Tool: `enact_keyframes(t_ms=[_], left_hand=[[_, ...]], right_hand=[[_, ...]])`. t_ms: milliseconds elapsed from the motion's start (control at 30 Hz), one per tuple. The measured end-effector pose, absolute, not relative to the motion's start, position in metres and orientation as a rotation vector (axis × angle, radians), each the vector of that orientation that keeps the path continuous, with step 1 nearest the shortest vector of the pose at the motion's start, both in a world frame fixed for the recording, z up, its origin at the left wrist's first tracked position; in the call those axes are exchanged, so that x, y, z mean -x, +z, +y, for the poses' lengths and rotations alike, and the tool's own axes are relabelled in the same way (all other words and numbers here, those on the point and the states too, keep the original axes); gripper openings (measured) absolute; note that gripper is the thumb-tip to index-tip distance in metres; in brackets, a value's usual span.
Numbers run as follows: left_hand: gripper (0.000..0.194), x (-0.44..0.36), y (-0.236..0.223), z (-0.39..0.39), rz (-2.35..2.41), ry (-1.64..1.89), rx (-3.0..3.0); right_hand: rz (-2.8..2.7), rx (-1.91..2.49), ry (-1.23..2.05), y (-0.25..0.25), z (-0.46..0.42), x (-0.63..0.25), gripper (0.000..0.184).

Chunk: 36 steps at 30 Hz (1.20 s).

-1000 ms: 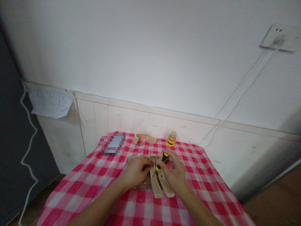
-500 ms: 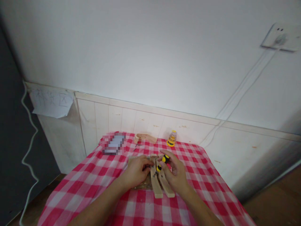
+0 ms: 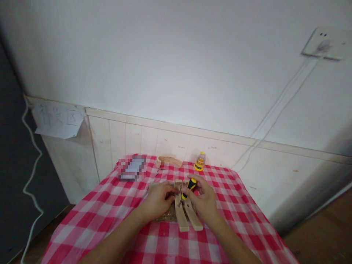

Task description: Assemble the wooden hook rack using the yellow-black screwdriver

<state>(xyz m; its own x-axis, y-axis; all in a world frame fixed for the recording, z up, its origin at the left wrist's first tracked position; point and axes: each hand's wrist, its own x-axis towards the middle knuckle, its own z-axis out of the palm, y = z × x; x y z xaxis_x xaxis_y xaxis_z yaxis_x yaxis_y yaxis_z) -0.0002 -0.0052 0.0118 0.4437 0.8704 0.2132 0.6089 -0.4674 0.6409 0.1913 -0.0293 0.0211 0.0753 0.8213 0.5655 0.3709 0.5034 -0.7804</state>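
Observation:
My right hand (image 3: pixel 202 200) is closed round a small black-and-yellow screwdriver (image 3: pixel 188 187), its tip pointing down at the wooden pieces (image 3: pixel 183 216). These are two pale wooden slats lying side by side on the red-and-white checked tablecloth (image 3: pixel 110 212). My left hand (image 3: pixel 158 200) rests on the left slat, fingers curled and pressed on its upper end beside the screwdriver tip.
A curved wooden part (image 3: pixel 168 161) and a yellow screwdriver-bit holder (image 3: pixel 200 161) stand at the table's far edge by the wall. A blurred-out flat object (image 3: pixel 132 168) lies at the far left. A white cable (image 3: pixel 30 176) hangs left of the table.
The screwdriver handle has tilted a little between the frames while my right hand turns it; both hands stay over the slats.

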Motion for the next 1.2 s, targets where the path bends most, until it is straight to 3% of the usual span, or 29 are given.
enact_keyframes(t_ms=[500,1200], left_hand=[[0.033,0.000,0.006,-0.003,1.199,0.763,-2.176],[0.028,0.000,0.012,-0.006,1.191,0.780,-2.189]], right_hand=[[-1.369,1.117,0.520,0.016,-0.026,-0.190,0.045],[-1.554,1.037,0.554,0.015,-0.026,-0.195,0.048]])
